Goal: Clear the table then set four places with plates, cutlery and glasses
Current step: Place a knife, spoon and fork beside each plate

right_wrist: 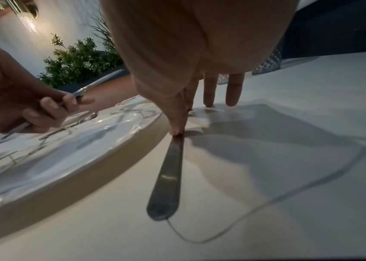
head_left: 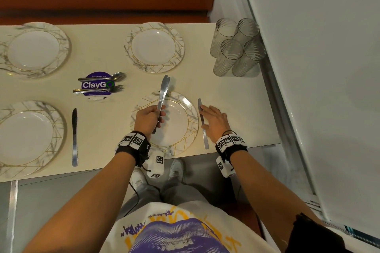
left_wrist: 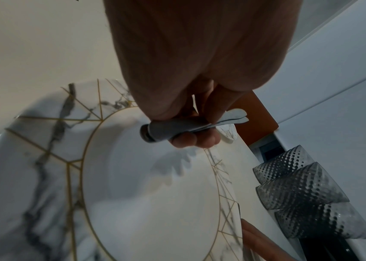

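Note:
My left hand grips two table knives by the handles and holds them above the near right marble plate. The left wrist view shows those knives in my curled fingers over the plate. My right hand lies with straight fingers on the table. Its thumb touches a third knife lying just right of that plate. In the right wrist view my thumb tip rests on this knife beside the plate rim.
Three more marble plates stand at far right, far left and near left, the last with a knife to its right. Spoons and forks lie mid-table. Several glasses cluster at the far right corner by a white wall.

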`<state>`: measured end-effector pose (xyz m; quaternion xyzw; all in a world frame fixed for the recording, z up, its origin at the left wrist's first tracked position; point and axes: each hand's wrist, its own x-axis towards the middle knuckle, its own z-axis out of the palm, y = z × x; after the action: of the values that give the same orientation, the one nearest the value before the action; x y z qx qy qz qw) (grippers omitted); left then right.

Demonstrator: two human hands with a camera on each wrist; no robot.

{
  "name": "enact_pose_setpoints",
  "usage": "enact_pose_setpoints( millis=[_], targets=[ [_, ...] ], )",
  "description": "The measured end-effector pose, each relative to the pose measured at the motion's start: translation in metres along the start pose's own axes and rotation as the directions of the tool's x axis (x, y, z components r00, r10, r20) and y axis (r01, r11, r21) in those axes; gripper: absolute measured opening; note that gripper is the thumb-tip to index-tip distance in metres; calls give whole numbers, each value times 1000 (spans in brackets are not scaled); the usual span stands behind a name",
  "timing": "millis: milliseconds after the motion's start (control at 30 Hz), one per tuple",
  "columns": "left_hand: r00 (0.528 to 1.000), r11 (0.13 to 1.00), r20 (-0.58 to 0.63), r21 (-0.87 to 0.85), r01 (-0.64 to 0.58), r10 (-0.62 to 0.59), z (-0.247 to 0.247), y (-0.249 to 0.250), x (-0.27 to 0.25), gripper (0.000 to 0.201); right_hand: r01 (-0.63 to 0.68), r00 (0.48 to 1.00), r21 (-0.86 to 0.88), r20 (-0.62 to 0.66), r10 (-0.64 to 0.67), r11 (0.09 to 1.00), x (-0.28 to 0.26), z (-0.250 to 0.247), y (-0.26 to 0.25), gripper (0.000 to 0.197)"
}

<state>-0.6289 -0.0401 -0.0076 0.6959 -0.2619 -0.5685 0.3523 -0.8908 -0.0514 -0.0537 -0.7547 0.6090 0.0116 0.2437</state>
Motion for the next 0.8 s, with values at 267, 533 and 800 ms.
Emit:
enact_pose_setpoints(
  millis=[267, 533, 800],
  targets=[
    [1000, 1000, 13, -9, -2, 2, 0, -3, 0, 33, -8, 1000, 22, 3, 8, 1000, -3, 1, -1, 62],
    [997, 998, 53, -32, -56, 58, 1, 1, -4, 37, 10, 979, 212, -200, 33, 977, 3, -23, -20, 47],
    [989, 994, 100, 16, -111, 109, -11, 20, -6, 36, 107, 949, 554, -304, 80, 826, 62, -77, -98, 32]
  ],
)
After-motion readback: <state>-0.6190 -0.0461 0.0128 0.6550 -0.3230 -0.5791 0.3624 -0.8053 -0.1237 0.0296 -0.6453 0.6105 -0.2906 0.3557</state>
